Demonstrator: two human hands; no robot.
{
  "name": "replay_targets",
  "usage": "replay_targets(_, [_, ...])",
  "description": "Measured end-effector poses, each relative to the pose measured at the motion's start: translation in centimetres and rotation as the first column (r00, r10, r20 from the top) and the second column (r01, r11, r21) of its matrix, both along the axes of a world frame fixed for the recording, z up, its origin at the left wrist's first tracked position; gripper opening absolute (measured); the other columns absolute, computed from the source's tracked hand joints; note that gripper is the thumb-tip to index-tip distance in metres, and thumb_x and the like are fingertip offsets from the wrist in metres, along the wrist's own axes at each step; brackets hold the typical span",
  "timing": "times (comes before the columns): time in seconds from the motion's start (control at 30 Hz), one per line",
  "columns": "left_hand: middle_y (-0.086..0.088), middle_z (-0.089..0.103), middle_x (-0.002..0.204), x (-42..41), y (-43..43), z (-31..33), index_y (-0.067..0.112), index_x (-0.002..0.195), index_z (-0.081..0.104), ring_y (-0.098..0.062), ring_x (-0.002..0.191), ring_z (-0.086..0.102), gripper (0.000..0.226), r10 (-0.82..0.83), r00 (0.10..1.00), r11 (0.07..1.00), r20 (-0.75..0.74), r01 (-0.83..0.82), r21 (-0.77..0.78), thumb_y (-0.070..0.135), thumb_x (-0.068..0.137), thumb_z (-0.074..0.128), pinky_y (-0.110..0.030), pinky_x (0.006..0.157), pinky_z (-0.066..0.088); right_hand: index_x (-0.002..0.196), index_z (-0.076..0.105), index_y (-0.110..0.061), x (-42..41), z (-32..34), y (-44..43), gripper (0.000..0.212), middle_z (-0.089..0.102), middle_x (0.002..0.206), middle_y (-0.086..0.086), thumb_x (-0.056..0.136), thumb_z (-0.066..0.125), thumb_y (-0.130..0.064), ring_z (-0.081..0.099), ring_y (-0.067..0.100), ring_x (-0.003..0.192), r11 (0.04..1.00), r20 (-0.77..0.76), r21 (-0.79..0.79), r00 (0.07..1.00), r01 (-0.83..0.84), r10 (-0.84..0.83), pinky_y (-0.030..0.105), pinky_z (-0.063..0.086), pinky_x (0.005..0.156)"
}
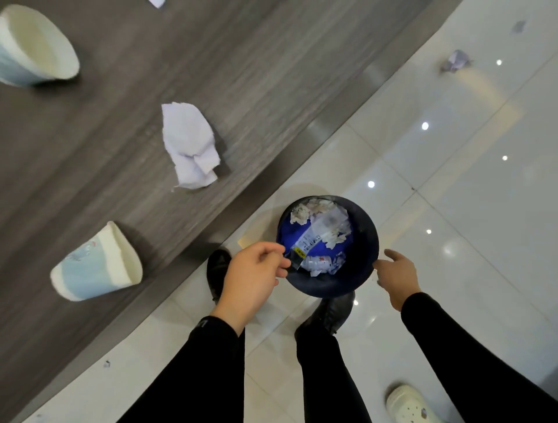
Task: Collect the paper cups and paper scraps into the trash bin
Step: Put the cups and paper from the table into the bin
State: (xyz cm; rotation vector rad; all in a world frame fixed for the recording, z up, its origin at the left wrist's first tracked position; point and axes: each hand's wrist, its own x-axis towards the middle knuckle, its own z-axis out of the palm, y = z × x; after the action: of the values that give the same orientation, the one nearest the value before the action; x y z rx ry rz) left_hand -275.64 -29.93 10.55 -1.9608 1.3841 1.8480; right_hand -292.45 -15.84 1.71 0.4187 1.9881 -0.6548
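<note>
A dark round trash bin (363, 241) with a blue liner stands by my feet and holds crumpled paper scraps. My left hand (253, 274) is at its left rim, fingers pinched on the end of a clear plastic wrapper (314, 232) that lies across the bin's mouth. My right hand (395, 273) is at the right rim with its fingers loosely apart, holding nothing. On the grey table (90, 169) two pale blue paper cups lie on their sides, one near (96, 265) and one far left (33, 48). A crumpled white paper (190, 145) lies between them.
The table edge runs diagonally past the bin. Paper scraps lie on the glossy tile floor at the far right (456, 60) (518, 26), and another at the table's top edge (157, 2). A person's white shoe (407, 404) stands at the lower right.
</note>
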Motion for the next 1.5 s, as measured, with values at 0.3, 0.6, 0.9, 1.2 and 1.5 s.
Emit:
replay_targets(0.3, [0.01,0.071,0.076,2.9,-6.0,11.4,0.038,0.076,0.062,-0.01,0.071,0.067,0.02,-0.065,0.98,0.963,-0.188,0.012,-0.27,0.02,0.085,0.056,-0.025,0.07,0.05,0.089,0.064,-0.018,3.0,16.9,-12.2,0.026,0.068,0.075,0.002,0.089,0.048,0.003,0.065,0.006,0.065,0.815,-0.341,-0.475,0.923,-0.333,0.178,0.018,0.055,0.066])
replay_targets(0.6, [-0.009,0.016,0.156,16.5,-10.7,12.5,0.027,0.147,0.018,-0.03,0.141,0.021,0.111,-0.626,0.582,0.559,0.519,0.799,-0.221,0.062,0.056,0.071,-0.044,0.112,0.024,0.104,0.057,-0.024,8.0,21.8,-21.3,0.02,0.061,0.091,0.0,0.086,0.061,-0.015,0.059,0.004,0.075,0.68,-0.538,-0.353,0.734,-0.643,0.415,0.012,0.046,0.071])
replay_targets(0.9, [0.004,0.067,0.089,18.5,-10.5,7.6,0.021,0.117,0.047,-0.013,0.062,0.067,0.065,-0.476,0.726,0.537,0.497,0.687,-0.489,0.05,0.06,0.057,-0.021,0.047,0.05,0.14,0.038,-0.012,11.8,18.8,-25.1,0.071,0.042,0.137,0.016,0.079,0.07,-0.033,0.036,0.03,0.129,0.575,-0.534,0.007,0.484,-0.818,0.694,0.038,0.034,0.102])
replay_targets(1.2, [-0.004,0.062,0.101,17.9,-13.6,8.9,0.018,0.112,0.069,-0.028,0.081,0.065,0.031,-0.248,0.932,0.79,0.264,0.352,-0.502,0.017,0.082,0.063,-0.026,0.068,0.041,0.134,0.047,-0.015,12.7,16.2,-26.8,0.049,0.04,0.134,0.014,0.086,0.06,-0.011,0.054,0.036,0.113,0.468,-0.41,0.095,0.394,-0.879,0.823,0.037,0.041,0.099])
replay_targets(1.5, [0.012,0.064,0.091,13.1,-13.8,11.7,0.029,0.105,0.071,-0.004,0.085,0.061,0.023,-0.164,0.985,0.82,-0.054,0.106,-0.562,0.024,0.083,0.066,-0.003,0.07,0.041,0.09,0.062,-0.027,9.7,19.0,-19.0,0.012,0.065,0.076,0.008,0.09,0.054,-0.018,0.061,0.01,0.063,0.867,-0.513,-0.162,0.79,-0.472,0.334,0.022,0.05,0.062])
